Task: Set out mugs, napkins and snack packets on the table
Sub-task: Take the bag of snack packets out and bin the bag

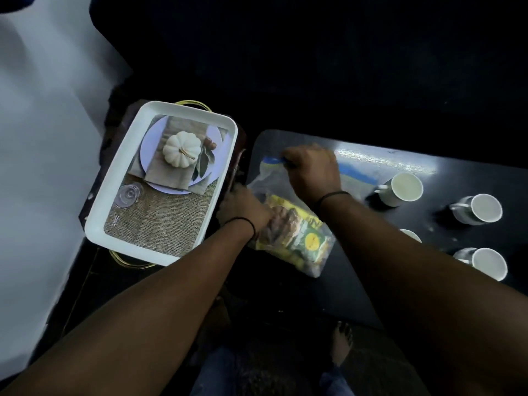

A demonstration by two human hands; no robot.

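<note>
Forearms are reaching in from the bottom of the frame over a bare foot (341, 342) on the dark floor, each wrist wearing a thin black band. The left hand (243, 205) is pressing down on the near end of a clear zip bag (288, 224), its fingers curled over the plastic and holding it at the table's left edge. Inside the bag a yellow-and-green snack packet (297, 238) is lying flat on the black table (354, 287). The right hand (313, 170) is closing around the bag's far end, fingertips pinching at the blue zip strip (273, 160) — how tightly cannot be told. To the right, four white mugs are sitting on the table, well apart from the bag: the nearest mug (485, 262) by the right arm, a second mug (411, 235) mostly hidden behind that arm, a third mug (480, 209) farther back and the farthest mug (401, 188) next to the blue band across the tabletop. To the left of the table, just beside the left hand, a white rectangular tray (114, 218) with gold handles is resting on a dark stand — its base printed with a pumpkin and burlap.
</note>
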